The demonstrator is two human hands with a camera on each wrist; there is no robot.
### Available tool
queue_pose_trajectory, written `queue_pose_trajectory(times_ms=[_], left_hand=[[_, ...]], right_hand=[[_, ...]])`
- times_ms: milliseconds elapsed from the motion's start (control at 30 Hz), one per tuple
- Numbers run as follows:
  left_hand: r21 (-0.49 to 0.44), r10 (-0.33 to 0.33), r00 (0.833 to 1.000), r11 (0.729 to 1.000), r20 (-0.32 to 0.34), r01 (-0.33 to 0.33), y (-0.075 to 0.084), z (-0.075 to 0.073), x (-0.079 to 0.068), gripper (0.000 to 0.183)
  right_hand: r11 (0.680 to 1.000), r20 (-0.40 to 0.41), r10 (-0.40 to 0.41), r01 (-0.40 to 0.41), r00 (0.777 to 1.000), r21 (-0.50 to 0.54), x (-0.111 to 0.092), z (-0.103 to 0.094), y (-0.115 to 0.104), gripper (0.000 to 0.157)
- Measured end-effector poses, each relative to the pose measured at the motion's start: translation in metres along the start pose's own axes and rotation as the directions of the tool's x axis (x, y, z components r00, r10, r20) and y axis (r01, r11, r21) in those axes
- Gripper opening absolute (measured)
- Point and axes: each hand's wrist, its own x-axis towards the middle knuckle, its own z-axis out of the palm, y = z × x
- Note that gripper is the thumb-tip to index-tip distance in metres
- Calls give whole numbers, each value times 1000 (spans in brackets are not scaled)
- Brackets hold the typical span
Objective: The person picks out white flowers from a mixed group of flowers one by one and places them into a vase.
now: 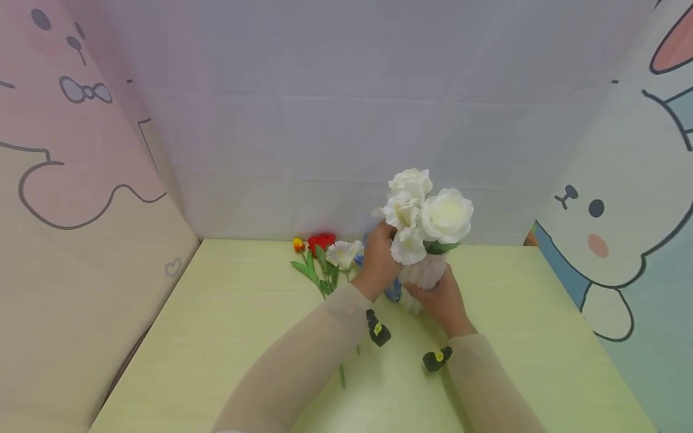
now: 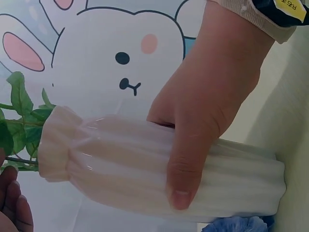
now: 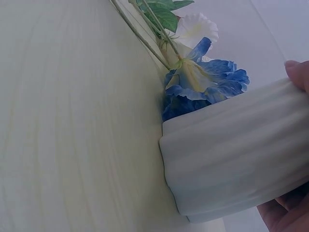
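Observation:
A pale, ribbed vase [image 2: 120, 159] stands upright on the table, with white flowers [image 1: 446, 215] and green leaves [image 2: 21, 101] rising from its mouth. My right hand [image 1: 446, 300] grips the vase around its lower body, the thumb lying across its side in the left wrist view. Up at the vase's mouth, my left hand [image 1: 379, 258] pinches a flower stem [image 2: 24, 161]; its fingertips show at that view's left edge, and the blooms partly cover it in the head view. A blue flower [image 3: 203, 82] lies beside the vase's foot.
Left of the vase lie a red flower [image 1: 322, 240], a small orange-yellow tulip [image 1: 299, 245] and a frilled white flower [image 1: 344, 254], their green stems pointing toward me. Behind the table [image 1: 243, 337] hangs a pale cloth [image 1: 281, 132]; printed cloths flank both sides.

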Motion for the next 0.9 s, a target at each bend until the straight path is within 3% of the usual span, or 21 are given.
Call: queue_pose_trajectory(times_ms=[167, 267, 533, 667, 800, 900], left_hand=[[-7, 34, 999, 999, 19, -34, 2, -2, 4, 19], [-18, 9, 999, 1000, 38, -8, 2, -1, 6, 16], [59, -35, 996, 998, 76, 31, 1, 5, -2, 15], [130, -120, 986, 986, 118, 105, 4, 6, -5, 11], [196, -224, 960, 962, 169, 190, 7, 8, -6, 24], [124, -264, 947, 962, 181, 244, 7, 9, -6, 26]], right_hand=[[999, -5, 30, -30, 1000, -12, 0, 0, 1, 70], [999, -9, 44, -44, 999, -24, -1, 0, 2, 76], [998, -12, 42, -43, 999, -46, -2, -1, 4, 84], [1000, -1, -7, 7, 1000, -29, -1, -1, 5, 83], [999, 4, -40, 40, 999, -27, 0, -1, 5, 83], [999, 5, -26, 26, 1000, -25, -1, -1, 4, 83]])
